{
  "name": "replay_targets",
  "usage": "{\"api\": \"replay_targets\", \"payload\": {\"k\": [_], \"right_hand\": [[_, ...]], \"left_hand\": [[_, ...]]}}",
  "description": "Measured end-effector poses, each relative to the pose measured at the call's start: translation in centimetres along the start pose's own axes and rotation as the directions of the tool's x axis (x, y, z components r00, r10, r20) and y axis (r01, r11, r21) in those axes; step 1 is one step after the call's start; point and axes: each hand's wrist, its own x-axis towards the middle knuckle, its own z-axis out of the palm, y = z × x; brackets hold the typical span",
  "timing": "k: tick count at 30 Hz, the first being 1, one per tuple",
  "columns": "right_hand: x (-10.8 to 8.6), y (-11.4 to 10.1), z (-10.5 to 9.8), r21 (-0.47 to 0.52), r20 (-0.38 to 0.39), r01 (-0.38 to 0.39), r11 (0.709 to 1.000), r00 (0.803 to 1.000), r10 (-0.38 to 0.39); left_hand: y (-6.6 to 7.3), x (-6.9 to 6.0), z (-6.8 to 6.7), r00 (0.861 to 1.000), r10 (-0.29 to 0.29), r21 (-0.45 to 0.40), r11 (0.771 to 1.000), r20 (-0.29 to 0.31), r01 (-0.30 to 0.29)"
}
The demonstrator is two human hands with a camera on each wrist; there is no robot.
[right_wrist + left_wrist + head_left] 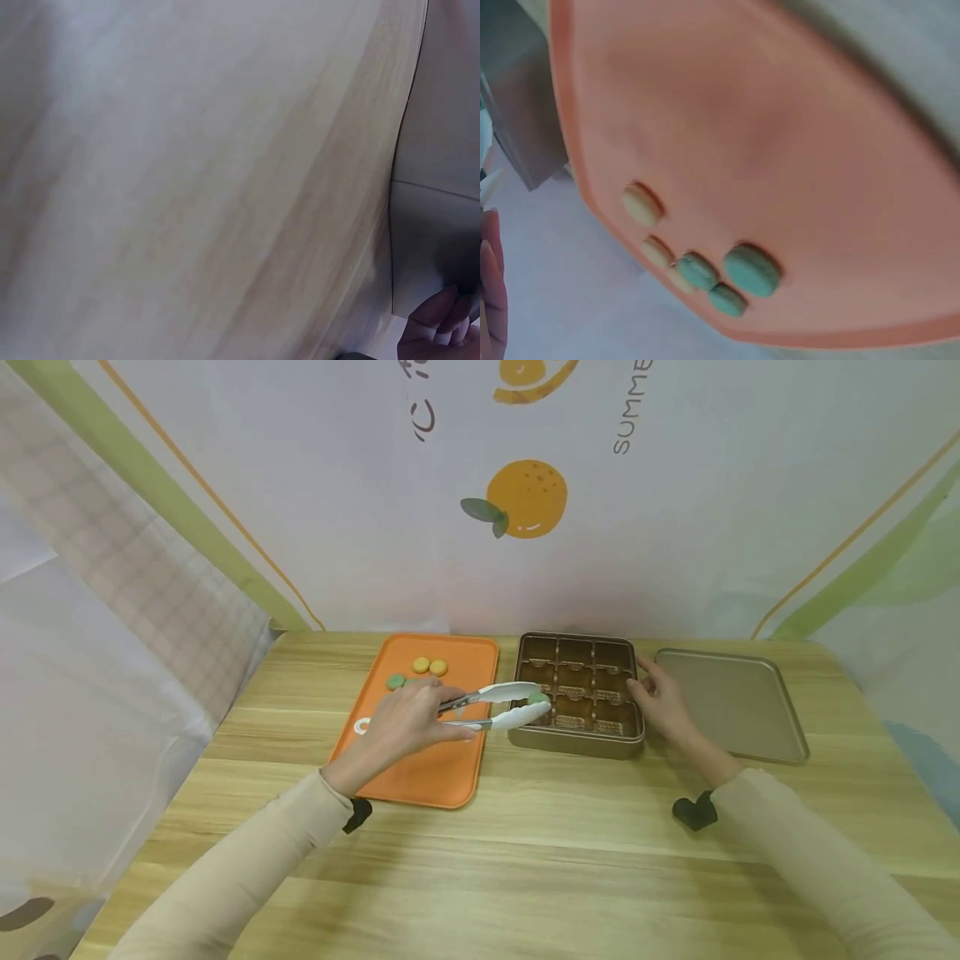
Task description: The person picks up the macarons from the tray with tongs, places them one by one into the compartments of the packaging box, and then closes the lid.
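Note:
My left hand (408, 714) holds metal tongs with white tips (517, 717). Between the tips is a green macaron (537, 698), over the front-left compartment of a bronze-coloured box (577, 743). A brown divided insert lines the box. At the box's right side, my right hand (663, 697) grips the edge with thumb and fingers; the right wrist view shows this hand (439, 330) against the box wall (435, 255). More green macarons (752, 268) and yellow macarons (643, 204) lie on an orange tray (427, 777), partly hidden by the left hand in the head view.
A shallow rectangular metal lid or tray (735, 706) lies right of the box. Everything stands on a wood-grain table (525, 877). Behind it hangs a white curtain (360, 527) printed with fruit. A white ring (362, 725) shows beside the left hand.

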Motion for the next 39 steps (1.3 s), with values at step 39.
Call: {"api": "replay_targets", "payload": {"k": [39], "right_hand": [[-0.1,-0.1,-0.1,-0.020,0.014,0.010,1.000,1.000,-0.010]], "left_hand": [[0.7,-0.2,-1.5,0.997,-0.036,0.058,0.998,0.062,0.032]]}}
